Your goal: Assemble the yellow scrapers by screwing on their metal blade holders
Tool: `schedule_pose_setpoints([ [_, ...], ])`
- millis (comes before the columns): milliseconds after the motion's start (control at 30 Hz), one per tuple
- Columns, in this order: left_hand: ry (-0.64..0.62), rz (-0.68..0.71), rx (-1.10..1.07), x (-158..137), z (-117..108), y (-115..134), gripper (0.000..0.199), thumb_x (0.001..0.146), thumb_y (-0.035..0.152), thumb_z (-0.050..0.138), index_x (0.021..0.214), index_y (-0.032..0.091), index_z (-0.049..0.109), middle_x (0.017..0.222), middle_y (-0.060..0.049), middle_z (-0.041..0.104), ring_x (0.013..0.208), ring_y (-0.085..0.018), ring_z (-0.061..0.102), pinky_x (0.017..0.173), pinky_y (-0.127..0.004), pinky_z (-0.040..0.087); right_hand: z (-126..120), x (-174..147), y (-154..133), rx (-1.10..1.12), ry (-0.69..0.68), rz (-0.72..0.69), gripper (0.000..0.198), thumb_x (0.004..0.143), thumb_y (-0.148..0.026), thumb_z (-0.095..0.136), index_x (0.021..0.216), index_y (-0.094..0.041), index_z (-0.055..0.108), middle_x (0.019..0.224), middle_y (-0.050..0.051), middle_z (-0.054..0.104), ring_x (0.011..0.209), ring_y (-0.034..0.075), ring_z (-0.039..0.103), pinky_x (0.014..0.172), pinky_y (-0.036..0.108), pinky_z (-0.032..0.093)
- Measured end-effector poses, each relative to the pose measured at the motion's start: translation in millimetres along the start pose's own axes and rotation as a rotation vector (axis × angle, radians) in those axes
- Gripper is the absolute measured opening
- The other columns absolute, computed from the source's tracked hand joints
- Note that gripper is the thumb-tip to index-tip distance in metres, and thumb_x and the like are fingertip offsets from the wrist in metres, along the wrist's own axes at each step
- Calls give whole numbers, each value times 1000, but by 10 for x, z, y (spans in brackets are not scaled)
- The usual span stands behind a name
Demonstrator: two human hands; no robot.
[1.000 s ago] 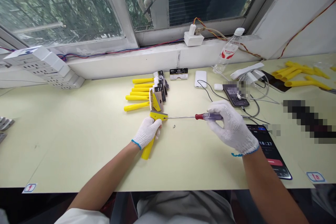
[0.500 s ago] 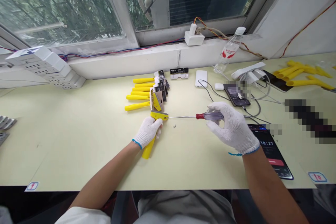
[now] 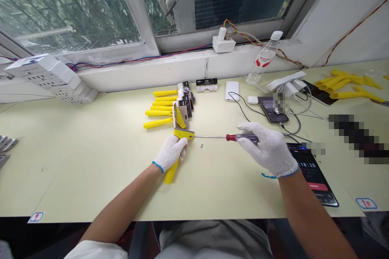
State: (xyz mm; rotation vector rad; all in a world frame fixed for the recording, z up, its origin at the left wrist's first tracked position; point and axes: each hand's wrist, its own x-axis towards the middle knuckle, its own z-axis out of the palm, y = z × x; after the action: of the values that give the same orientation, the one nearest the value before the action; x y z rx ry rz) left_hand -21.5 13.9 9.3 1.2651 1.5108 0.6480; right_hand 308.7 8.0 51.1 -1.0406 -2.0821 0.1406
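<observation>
The left hand (image 3: 170, 151) is closed around the yellow scraper (image 3: 179, 145), which lies near the middle of the tabletop (image 3: 91, 158). Its long axis runs slantwise: the handle end points back toward the near edge and slightly toward the left edge, while the flat head points toward the far edge, stopping just short of the row of finished scrapers (image 3: 170, 107) laid side by side with their handles toward the left edge. The right hand (image 3: 267, 149) grips the handle of the screwdriver (image 3: 225, 136), whose long axis lies almost parallel to the near edge, so it crosses the scraper's axis at a wide angle. Its tip points toward the left edge and meets the right side of the scraper's head, apparently touching it. The scraper's head thus lies straight along the shaft from the right hand, well apart from it, while the left hand sits directly on the scraper. A small loose screw (image 3: 201, 145) rests on the tabletop just under the shaft, near the head.
</observation>
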Motion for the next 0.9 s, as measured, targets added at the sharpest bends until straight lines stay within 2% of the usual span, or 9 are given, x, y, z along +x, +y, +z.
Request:
schedule_pose_setpoints([
  [100,10,-3,10,2,1,-6,25,92,33,55,71,21,59,49,2,60,40,-14,55,47,-25,45,-16,49,-42,149,-29,-10,25,95,-10,70,116,-19,61,106,7,67,92,13,69,81,24,60],
  [200,15,-10,9,3,5,-8,24,92,33,55,71,21,59,50,2,60,41,-14,55,46,-25,45,-26,82,-63,135,-13,-34,16,97,-8,68,105,-20,62,100,5,65,92,13,66,81,26,58],
  [333,17,-21,13,-3,6,5,23,92,32,55,71,21,58,49,3,59,40,-14,55,47,-25,45,-3,36,5,3,26,-13,19,99,-19,74,116,-20,64,105,3,72,90,11,70,84,23,58],
  [433,8,-4,14,-5,5,13,24,92,31,55,70,21,57,48,2,59,40,-14,55,47,-25,45,26,-10,74,-119,49,18,27,99,-28,76,122,-19,64,101,0,75,77,8,71,77,21,57],
  [500,4,-4,12,-5,5,15,24,92,31,55,70,21,57,49,2,59,40,-14,55,47,-25,44,36,-10,85,-72,27,54,35,98,-27,77,128,-19,61,100,1,73,77,9,71,75,21,58],
  [567,11,-15,14,-4,6,14,24,92,32,55,71,21,57,49,2,59,40,-14,55,47,-25,45,34,18,62,35,4,51,37,96,-18,75,130,-18,59,107,5,69,88,12,71,79,22,60],
  [633,17,-23,19,-4,7,15,24,92,32,55,71,21,57,49,3,59,40,-14,55,47,-25,45,24,57,21,100,-6,-9,28,95,-11,71,120,-18,60,111,7,65,98,14,69,85,25,60],
  [700,19,-26,20,-5,8,17,24,92,32,55,72,21,57,49,2,59,40,-14,55,48,-25,45,12,86,-15,93,7,-74,18,97,-8,68,109,-20,62,106,6,65,97,14,67,87,27,58],
  [900,10,-7,25,-15,8,30,24,92,32,54,71,21,57,49,2,59,40,-14,55,48,-25,45,10,54,-21,-18,15,-43,14,100,-21,73,113,-21,67,103,4,74,91,14,70,85,28,57],
])
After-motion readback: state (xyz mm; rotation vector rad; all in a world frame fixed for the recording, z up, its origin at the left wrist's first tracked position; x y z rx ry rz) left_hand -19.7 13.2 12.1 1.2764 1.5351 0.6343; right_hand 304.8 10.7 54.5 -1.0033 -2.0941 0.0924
